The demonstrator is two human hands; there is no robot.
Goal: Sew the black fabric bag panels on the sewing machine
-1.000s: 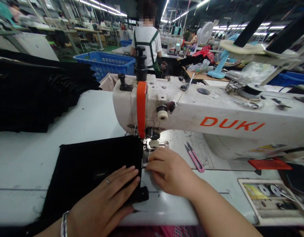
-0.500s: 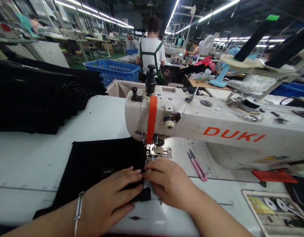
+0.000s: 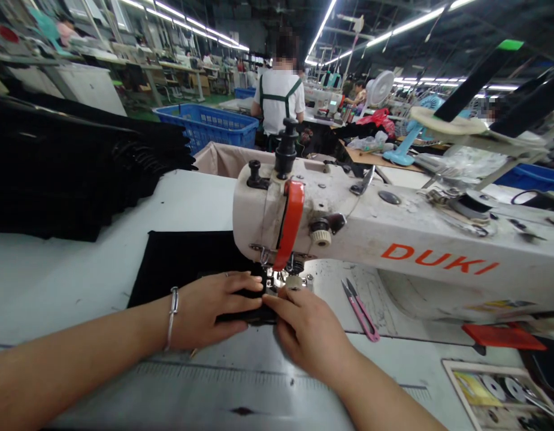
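Note:
A black fabric piece (image 3: pixel 182 254) lies on the pale sewing table, its right edge under the needle area of a white sewing machine (image 3: pixel 344 224). My left hand (image 3: pixel 214 308), with a bracelet at the wrist, rests flat on the fabric, fingers stretched toward the presser foot (image 3: pixel 277 280). Just right of it, my right hand (image 3: pixel 310 329) is closed, its bent fingers at the fabric's edge in front of the foot. The underside of that grip is hidden. Pink-handled thread snips (image 3: pixel 361 311) lie on the machine bed to the right.
A tall stack of black fabric pieces (image 3: pixel 70 167) sits at the left. Behind the table are a blue basket (image 3: pixel 209 127) and a person in a white shirt (image 3: pixel 280 99). At the right lie a red flat piece (image 3: pixel 501 337) and a bobbin tray (image 3: pixel 492 398).
The fabric has moved away from me, further under the machine, and its near edge is now by my hands. My left hand went forward with it. The view has shifted slightly.

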